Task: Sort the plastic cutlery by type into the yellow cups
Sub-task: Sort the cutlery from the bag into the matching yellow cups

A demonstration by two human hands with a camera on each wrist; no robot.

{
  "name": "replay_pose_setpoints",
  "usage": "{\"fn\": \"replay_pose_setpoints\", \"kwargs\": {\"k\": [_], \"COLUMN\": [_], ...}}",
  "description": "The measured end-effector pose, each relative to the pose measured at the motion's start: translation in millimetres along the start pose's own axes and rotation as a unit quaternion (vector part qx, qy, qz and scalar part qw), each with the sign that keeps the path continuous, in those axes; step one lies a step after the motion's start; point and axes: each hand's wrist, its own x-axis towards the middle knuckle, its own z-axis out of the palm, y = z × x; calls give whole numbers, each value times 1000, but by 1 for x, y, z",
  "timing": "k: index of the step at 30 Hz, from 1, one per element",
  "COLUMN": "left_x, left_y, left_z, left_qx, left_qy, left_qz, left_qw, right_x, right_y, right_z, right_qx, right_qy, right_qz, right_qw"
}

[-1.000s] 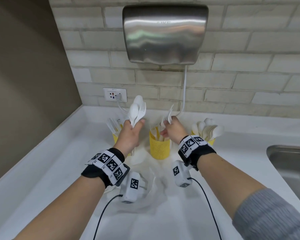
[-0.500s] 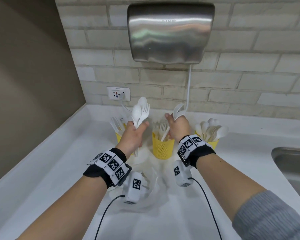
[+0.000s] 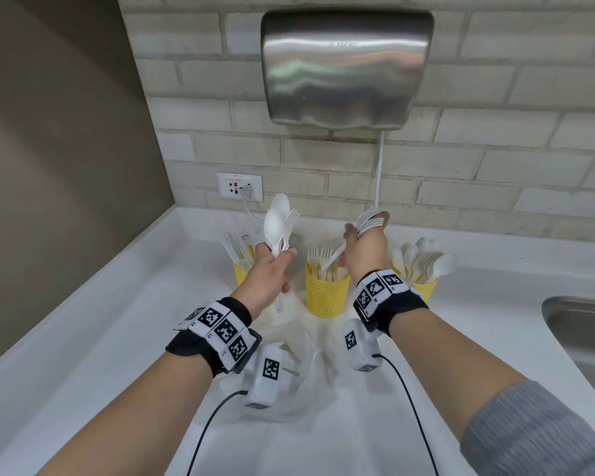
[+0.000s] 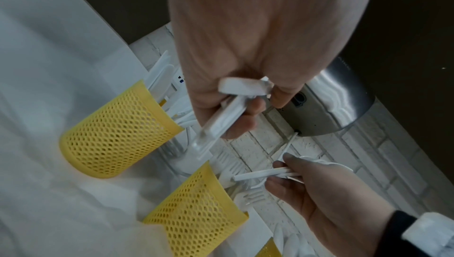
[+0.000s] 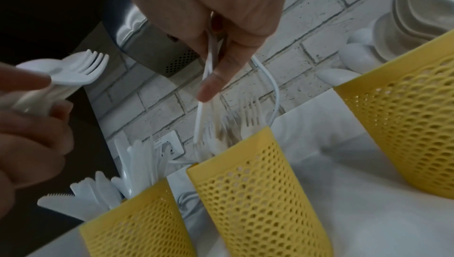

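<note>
Forks (image 3: 370, 219) pinched in right fingers (image 5: 216, 75), handles apparently above middle cup (image 3: 325, 292).

We see a white counter (image 3: 83, 338) bearing three yellow cups (image 3: 325, 297) in a row, a crumpled clear bag (image 3: 310, 383) nearer us, and a sink (image 3: 581, 324) set in.

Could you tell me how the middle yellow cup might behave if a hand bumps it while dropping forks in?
The middle cup looks like thin mesh plastic, so probably light. It is tall, narrow and full of forks, so it may tip or slide.
</note>
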Motion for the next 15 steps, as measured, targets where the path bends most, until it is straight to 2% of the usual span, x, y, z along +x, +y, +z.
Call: {"fn": "replay_pose_setpoints", "kwargs": {"k": [3, 7, 11, 13, 15], "left_x": [-3, -7, -9, -11, -13], "left_y": [1, 4, 6, 8, 10], "left_z": [2, 1, 0, -1, 0], "left_qx": [-2, -3, 1, 11, 25], "left_qy": [-4, -12, -17, -22, -31], "left_qz": [3, 7, 22, 32, 41], "left_qw": [1000, 1000, 1000, 999, 998], "right_x": [-6, -12, -13, -15, -19], "right_y": [2, 6, 4, 3, -3], "right_z": [-1, 7, 5, 2, -1], "right_qx": [23, -31, -47, -70, -95], "right_qy": [-4, -53, -125, -114, -68], "right_qz": [-3, -12, 40, 16, -40], "right_qw": [1000, 998, 990, 991, 992]}}
